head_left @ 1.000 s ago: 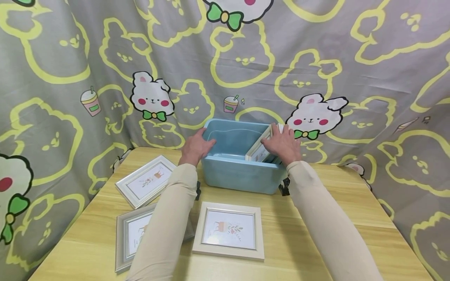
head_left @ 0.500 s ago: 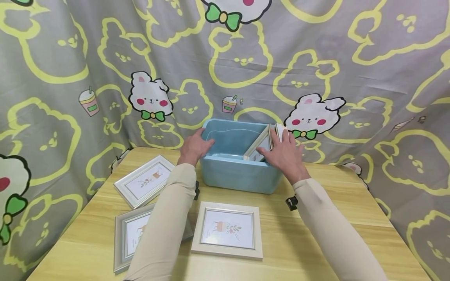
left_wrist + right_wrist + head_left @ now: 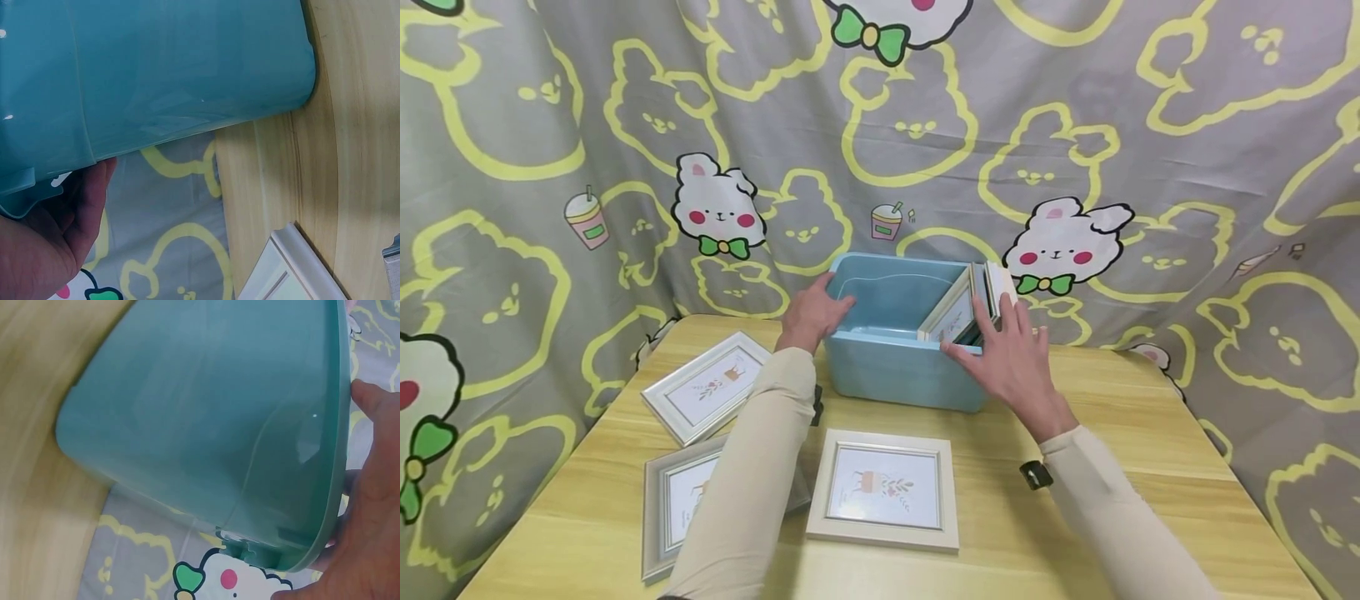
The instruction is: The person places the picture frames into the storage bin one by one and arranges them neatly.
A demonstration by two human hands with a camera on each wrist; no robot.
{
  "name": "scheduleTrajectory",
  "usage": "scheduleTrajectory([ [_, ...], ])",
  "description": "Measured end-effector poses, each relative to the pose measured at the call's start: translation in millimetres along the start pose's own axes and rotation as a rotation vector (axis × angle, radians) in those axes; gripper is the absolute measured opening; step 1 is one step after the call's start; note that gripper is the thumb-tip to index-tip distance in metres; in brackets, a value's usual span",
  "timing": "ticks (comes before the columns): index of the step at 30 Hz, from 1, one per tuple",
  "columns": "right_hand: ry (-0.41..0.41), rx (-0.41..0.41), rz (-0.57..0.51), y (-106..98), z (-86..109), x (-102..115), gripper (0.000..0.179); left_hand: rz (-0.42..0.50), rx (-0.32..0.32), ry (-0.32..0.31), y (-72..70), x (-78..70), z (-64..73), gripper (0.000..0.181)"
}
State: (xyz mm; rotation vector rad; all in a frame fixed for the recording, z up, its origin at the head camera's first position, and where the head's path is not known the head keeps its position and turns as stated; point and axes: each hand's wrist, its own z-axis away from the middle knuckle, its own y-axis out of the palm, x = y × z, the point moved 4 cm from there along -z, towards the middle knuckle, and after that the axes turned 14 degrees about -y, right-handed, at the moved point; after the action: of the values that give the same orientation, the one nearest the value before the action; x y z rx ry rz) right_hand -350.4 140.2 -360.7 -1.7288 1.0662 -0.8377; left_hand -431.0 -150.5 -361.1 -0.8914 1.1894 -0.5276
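Note:
A blue plastic bin (image 3: 895,371) stands on the table against the curtain. Inside it, at the right end, several picture frames (image 3: 951,315) lean on edge; my right hand hides part of them. My left hand (image 3: 815,317) grips the bin's left rim, its fingers curled under the lip in the left wrist view (image 3: 78,219). My right hand (image 3: 1018,358) is spread at the bin's right front corner, thumb at the front rim and fingertips near the frames. In the right wrist view the right hand (image 3: 372,512) lies along the rim of the bin (image 3: 200,412).
A cream picture frame (image 3: 883,492) lies flat in front of the bin. To the left lie a white frame (image 3: 711,387) and a grey frame (image 3: 662,517), the latter partly behind my left sleeve. A patterned curtain (image 3: 805,100) hangs behind the wooden table (image 3: 1150,467).
My right hand has drawn back toward me from the leaning frames to the bin's front corner, uncovering more of them. The left hand stays on the rim.

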Motion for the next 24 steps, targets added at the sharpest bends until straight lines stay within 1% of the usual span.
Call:
scheduleTrajectory([
  [4,-0.046,-0.032,0.019,0.8,11.4,4.7,0.095,-0.003,-0.001,-0.002,-0.7,0.3,-1.3,0.073],
  [7,-0.065,-0.059,0.021,2.2,19.3,6.4,0.094,-0.002,0.001,0.000,-0.8,0.3,-1.5,0.072],
  [14,-0.079,-0.067,-0.018,7.4,35.9,8.8,0.093,-0.005,-0.003,0.001,-0.2,1.4,-1.8,0.073],
  [18,-0.107,-0.073,-0.036,11.0,47.0,12.2,0.092,-0.004,-0.004,0.007,0.3,1.1,-2.0,0.072],
  [24,-0.154,-0.129,-0.037,14.5,63.0,15.7,0.089,-0.005,-0.002,0.009,0.3,-0.1,-1.1,0.072],
])
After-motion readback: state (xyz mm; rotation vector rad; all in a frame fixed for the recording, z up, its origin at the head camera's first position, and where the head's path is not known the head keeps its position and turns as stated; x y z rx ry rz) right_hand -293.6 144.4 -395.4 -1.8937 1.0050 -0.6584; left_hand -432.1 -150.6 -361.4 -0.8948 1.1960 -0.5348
